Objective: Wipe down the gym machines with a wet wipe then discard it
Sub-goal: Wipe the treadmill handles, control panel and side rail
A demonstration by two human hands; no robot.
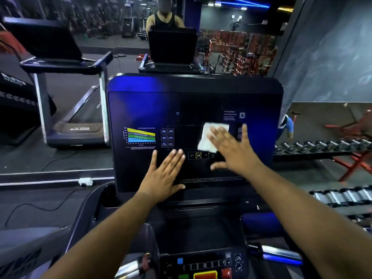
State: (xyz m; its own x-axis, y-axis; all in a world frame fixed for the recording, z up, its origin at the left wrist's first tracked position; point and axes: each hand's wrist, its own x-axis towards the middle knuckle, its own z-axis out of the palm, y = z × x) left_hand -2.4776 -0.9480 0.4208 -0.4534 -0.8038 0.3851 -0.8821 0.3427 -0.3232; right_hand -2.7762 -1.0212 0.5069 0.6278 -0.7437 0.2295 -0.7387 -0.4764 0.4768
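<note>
A large black treadmill console (pixel 141 109) fills the middle of the view, with a coloured chart at its left and an OK button in the centre. A white wet wipe (pixel 209 135) lies flat on the panel right of centre. My right hand (pixel 233 150) presses on it with fingers spread and straight, covering its lower right part. My left hand (pixel 167 174) rests flat on the lower panel, left of the OK button, fingers straight and together.
A lower control strip (pixel 203 266) with red, yellow and green buttons sits near the bottom edge. A mirror ahead reflects a person and another treadmill (pixel 76 117) at the left. A dumbbell rack (pixel 322 148) stands at the right. A cable (pixel 40 206) lies on the floor at the left.
</note>
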